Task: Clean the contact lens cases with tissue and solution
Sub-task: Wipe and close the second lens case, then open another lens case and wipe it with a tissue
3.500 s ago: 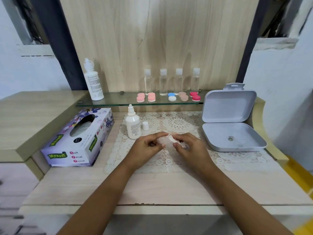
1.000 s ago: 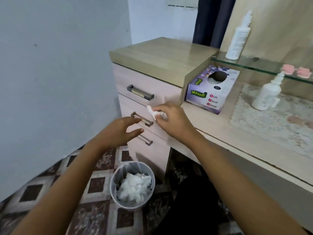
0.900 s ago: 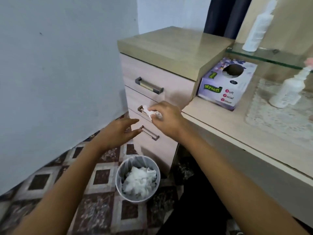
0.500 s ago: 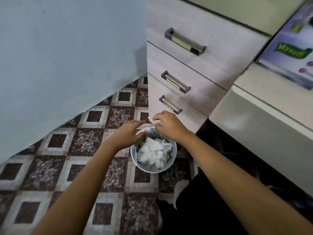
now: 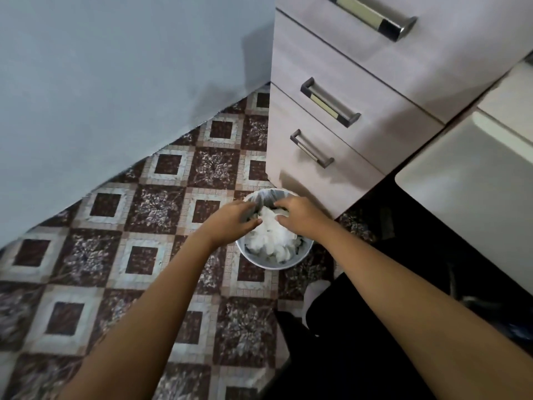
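A small round waste bin [image 5: 275,264] stands on the tiled floor, filled with crumpled white tissues [image 5: 271,239]. Both my hands hover over its far rim. My left hand [image 5: 233,222] lies with loosely bent fingers at the bin's left edge and holds nothing. My right hand [image 5: 298,215] reaches in from the right, its fingertips pointing down onto the tissue pile, with no separate tissue visible in it. The lens cases and the solution bottle are out of view.
A drawer unit [image 5: 360,90] with three metal handles rises just behind the bin. The desk's white front edge [image 5: 473,180] is at the right. A blue-grey wall [image 5: 115,82] closes off the left. Patterned floor tiles [image 5: 161,209] surround the bin.
My view swung from the desk down to the floor. My right hand carried the used tissue down to the bin, and the tissue no longer shows between its fingers. My left hand followed to the rim.
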A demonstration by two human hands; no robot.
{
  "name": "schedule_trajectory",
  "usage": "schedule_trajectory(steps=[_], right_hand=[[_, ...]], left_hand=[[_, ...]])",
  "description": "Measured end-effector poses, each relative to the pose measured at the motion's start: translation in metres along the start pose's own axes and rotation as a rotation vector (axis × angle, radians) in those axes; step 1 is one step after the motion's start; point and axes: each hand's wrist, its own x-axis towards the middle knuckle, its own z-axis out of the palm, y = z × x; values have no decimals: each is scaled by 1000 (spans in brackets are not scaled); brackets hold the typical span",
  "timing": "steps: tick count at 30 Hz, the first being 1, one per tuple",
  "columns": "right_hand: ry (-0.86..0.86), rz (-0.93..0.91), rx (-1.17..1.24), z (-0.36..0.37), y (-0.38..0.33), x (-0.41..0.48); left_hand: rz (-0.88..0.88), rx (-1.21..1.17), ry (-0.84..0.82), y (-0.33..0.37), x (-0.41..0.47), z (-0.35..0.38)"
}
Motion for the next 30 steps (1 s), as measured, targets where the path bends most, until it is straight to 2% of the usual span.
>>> schedule_trajectory(steps=[8,16,26,30], right_hand=[[68,-40,-29,-34,-3,-12],[266,-186,-95,-107,-23,-39],[519,-256,-201,-190,-35,-115],[635,-246,-223,-221,-23,-166]], left_hand=[[29,11,62,13,-1,-24],[152,67,229,57,-6,-81],[345,174,429,148,-36,-146],[478,210,501,201,-46,-155]])
